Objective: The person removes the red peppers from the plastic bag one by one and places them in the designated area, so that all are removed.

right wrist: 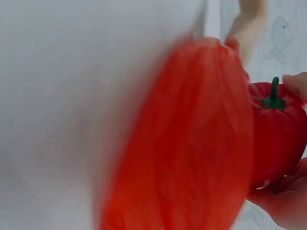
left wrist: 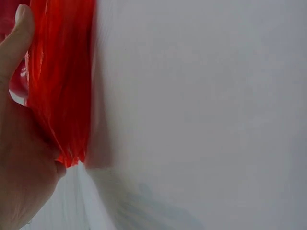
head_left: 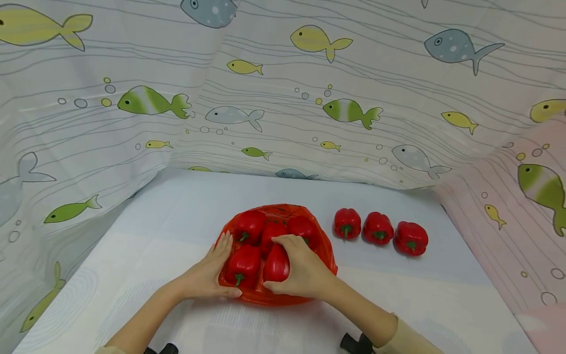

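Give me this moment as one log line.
left grip: touching red bag | right grip: holding red pepper | bag: four more peppers visible | table: three peppers

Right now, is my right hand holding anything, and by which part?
Yes, your right hand grips a red pepper around its body, not by the green stem.

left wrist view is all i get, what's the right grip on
Observer: The right grip holds a red pepper.
Operator: any peppers outside the bag
Observer: Yes, three peppers sit in a row on the table, right of the bag.
Operator: can you see the stem of the held one
Observer: Yes, the right wrist view shows it, and it's green.
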